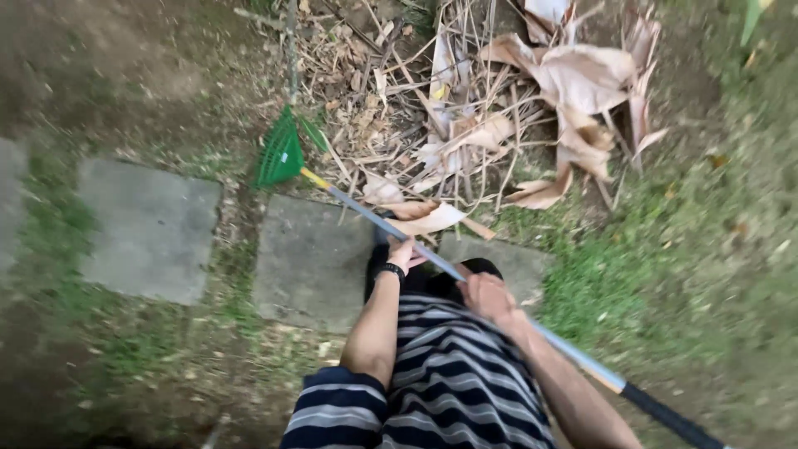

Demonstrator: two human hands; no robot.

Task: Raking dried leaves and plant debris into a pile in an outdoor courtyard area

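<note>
Green rake head [280, 156] rests at the left edge of the dry leaf pile [465, 108], both hands clenched on its metal handle [432, 258], left hand [401, 252] ahead, right hand [486, 297] behind; short, flat pulls over the stone slabs [312, 262] seem best.

The rake handle's black end [673, 422] runs off the bottom edge (whole frame motion-blurred).
</note>
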